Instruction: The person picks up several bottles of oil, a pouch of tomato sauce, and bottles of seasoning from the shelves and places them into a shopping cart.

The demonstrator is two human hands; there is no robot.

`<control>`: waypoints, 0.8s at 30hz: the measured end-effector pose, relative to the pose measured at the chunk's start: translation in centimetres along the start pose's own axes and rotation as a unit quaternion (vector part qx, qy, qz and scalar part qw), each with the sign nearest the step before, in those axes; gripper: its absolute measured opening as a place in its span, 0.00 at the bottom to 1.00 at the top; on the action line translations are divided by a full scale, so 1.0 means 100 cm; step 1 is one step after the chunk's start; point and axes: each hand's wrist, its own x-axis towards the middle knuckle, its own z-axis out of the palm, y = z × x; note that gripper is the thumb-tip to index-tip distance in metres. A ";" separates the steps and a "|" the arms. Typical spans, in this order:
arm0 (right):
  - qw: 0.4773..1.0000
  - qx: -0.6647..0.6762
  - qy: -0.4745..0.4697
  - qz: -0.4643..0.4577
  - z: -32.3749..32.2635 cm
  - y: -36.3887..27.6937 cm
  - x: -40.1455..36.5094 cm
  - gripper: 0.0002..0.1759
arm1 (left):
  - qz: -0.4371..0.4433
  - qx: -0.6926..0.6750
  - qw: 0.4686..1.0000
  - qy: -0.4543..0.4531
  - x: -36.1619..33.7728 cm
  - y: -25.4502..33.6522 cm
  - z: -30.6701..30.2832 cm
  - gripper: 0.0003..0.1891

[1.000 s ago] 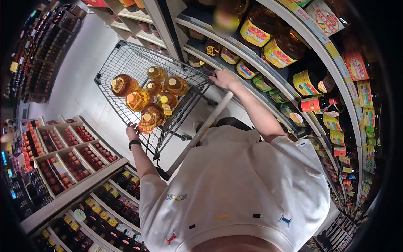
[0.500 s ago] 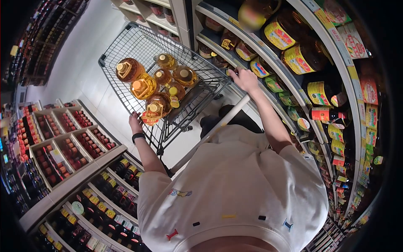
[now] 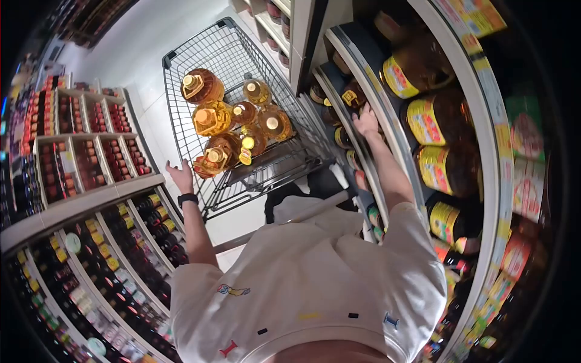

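My right hand (image 3: 366, 124) reaches into the shelf on the right, fingers stretched out, the tips close to a dark bottle with a yellow label (image 3: 351, 98). Off the left side of the wire shopping cart (image 3: 172, 112), my left hand (image 3: 181, 177) hangs in the air with its fingers apart and a dark band on the wrist. Several bottles of golden cooking oil stand in the cart, among them a large one (image 3: 203, 86) at the back left and another (image 3: 219, 154) nearest my left hand. The cart's handle bar (image 3: 315, 209) runs across in front of my body.
Large oil bottles with yellow labels (image 3: 426, 121) line the shelf at right, behind a price-tag rail (image 3: 493, 121). On the left, racks hold red-capped bottles (image 3: 91, 163) and, nearer, dark bottles (image 3: 115, 254). Pale floor (image 3: 136, 57) lies beyond the cart.
My right hand has left the cart's handle end and moved into the shelf. My left hand has come off the cart's side. The view has turned, bringing the right shelf closer.
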 end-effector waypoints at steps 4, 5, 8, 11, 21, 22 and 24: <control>0.994 0.054 0.075 -0.065 0.035 0.022 0.072 0.35 | 0.027 -0.020 0.999 0.031 -0.038 0.036 0.009 0.37; 0.991 0.105 0.062 -0.057 0.056 0.040 0.091 0.30 | 0.026 -0.020 0.999 0.020 -0.050 0.058 0.015 0.34; 0.984 0.162 0.068 -0.026 0.073 0.052 0.095 0.29 | 0.116 -0.019 0.993 -0.020 -0.075 0.108 0.059 0.25; 0.970 0.229 0.083 -0.004 0.075 0.053 0.096 0.28 | 0.050 -0.171 0.979 -0.100 -0.088 0.184 0.095 0.18; 0.012 0.993 -0.014 0.117 0.053 0.045 0.091 0.27 | -0.026 -0.322 0.731 -0.601 -0.174 0.273 0.324 0.12; -0.002 0.993 -0.023 0.115 0.054 0.048 0.097 0.27 | -0.030 -0.311 0.746 -0.588 -0.187 0.271 0.353 0.10; -0.043 0.991 -0.048 0.115 0.052 0.051 0.108 0.26 | -0.150 -0.308 0.756 -0.557 -0.189 0.287 0.379 0.07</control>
